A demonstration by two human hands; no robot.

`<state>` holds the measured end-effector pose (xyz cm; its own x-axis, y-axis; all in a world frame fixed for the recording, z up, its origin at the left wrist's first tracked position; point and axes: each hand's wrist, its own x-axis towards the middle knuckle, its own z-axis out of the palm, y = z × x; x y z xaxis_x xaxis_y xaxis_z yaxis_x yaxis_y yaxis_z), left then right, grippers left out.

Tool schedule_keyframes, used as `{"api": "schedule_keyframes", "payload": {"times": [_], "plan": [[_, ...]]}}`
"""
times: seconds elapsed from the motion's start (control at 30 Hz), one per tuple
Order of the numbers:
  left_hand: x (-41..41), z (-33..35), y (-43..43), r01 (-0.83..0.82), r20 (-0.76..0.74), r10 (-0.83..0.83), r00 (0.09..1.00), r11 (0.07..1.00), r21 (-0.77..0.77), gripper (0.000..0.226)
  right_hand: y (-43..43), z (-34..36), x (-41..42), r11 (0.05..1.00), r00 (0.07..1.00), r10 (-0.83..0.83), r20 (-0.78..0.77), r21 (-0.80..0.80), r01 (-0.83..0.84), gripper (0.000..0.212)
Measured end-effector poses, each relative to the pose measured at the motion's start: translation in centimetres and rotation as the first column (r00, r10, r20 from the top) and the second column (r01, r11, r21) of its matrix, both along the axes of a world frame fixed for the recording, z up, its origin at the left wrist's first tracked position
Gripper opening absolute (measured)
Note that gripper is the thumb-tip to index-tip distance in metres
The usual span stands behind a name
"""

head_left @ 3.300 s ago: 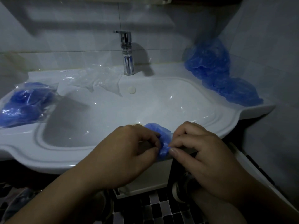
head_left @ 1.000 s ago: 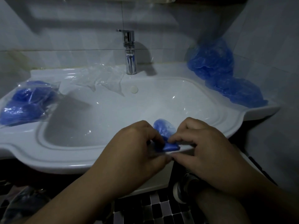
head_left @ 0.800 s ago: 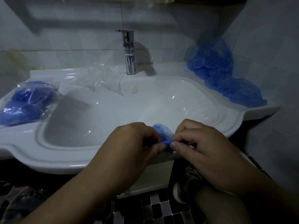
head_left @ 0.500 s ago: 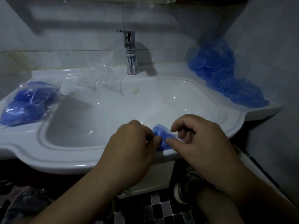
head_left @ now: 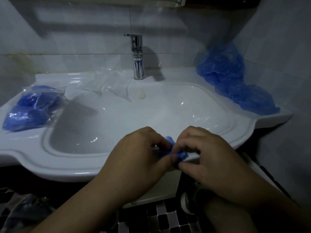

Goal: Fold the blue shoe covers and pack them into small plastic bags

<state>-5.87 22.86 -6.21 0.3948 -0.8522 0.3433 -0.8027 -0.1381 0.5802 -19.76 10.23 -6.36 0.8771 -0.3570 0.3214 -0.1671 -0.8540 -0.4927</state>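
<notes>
Both on it: left grip [head_left: 139,157] and right grip [head_left: 207,158] pinched the small crumpled blue shoe cover [head_left: 181,154] between fingertips, above the front rim of the sink [head_left: 67,169].

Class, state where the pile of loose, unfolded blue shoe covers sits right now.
In the head view, the pile of unfolded shoe covers lies on the back right corner of the sink, against the tiled wall, right of the tap.
</notes>
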Motion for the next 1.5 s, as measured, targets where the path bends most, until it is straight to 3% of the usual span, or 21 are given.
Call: {"api": "schedule_keyframes", "payload": {"times": [0.13, 0.23, 0.4, 0.53, 0.63, 0.77, 0.9, 1.1, 1.2, 1.37, 1.5], "plan": [[0.3, 0.3, 0.6, 0.001, -0.018, 0.0, 1.0, 1.0, 0.012, 0.038, -0.2, 0.2, -0.6, 0.993, 0.998, 0.026, 0.053, 0.112, -0.031, 0.008], [0.4, 0.5, 0.4, -0.046, -0.081, 0.047, 0.996, 0.999, 0.018, 0.03, 0.0, 0.1, -0.3, 0.99, 0.998, 0.014, 0.06, 0.14, -0.022, 0.021], [0.3, 0.8, -0.2, -0.147, -0.119, 0.154, 0.981, 0.987, 0.065, 0.027, 0.4, 0.2, 1.2, 0.958, 0.993, -0.097, 0.065, 0.277, 0.075, 0.016], [0.7, 0.3, -1.0, -0.2, -0.16, 0.207, 0.965, 0.978, 0.058, 0.015, 0.2, 0.4, 2.0, 0.963, 0.984, -0.179, 0.011, 0.209, 0.173, 0.009], [0.6, 0.2, -1.4, -0.223, -0.106, 0.232, 0.967, 0.971, 0.09, 0.013, 0.5, 0.2, 2.5, 0.966, 0.97, -0.243, 0.026, 0.092, 0.24, 0.013], [0.6, 0.4, -1.8, -0.257, -0.036, 0.265, 0.964, 0.955, 0.146, 0.015, 0.4, -0.1, 2.4, 0.986, 0.982, -0.168, 0.087, -0.004, 0.169, 0.009], [0.9, 0.5, -1.8, -0.224, -0.018, 0.23, 0.973, 0.96, 0.168, 0.019, -0.1, 0.2, 1.4, 0.998, 0.999, -0.041, -0.019, 0.039, 0.041, 0.016], [1.9, 1.0, -0.4, -0.029, -0.019, 0.033, 0.999, 0.979, 0.2, 0.038, -0.5, 0.4, 2.1, 0.996, 0.998, -0.063, -0.001, 0.056, 0.063, 0.01], [2.0, 1.4, -1.2, -0.069, 0.032, 0.065, 0.997, 0.986, 0.149, 0.026, -0.6, 0.8, 2.8, 0.992, 0.997, -0.08, 0.015, 0.102, 0.078, 0.018], [3.4, 3.4, -3.7, -0.083, -0.129, 0.1, 0.987, 0.988, 0.128, 0.022, -2.3, 2.5, 4.0, 0.914, 0.989, -0.101, 0.11, 0.403, 0.049, 0.011], [5.3, 4.6, -4.9, 0.066, -0.351, 0.02, 0.936, 0.97, 0.233, 0.007, -3.7, 3.1, 5.3, 0.847, 0.979, -0.188, 0.08, 0.518, 0.12, 0.011]]}}
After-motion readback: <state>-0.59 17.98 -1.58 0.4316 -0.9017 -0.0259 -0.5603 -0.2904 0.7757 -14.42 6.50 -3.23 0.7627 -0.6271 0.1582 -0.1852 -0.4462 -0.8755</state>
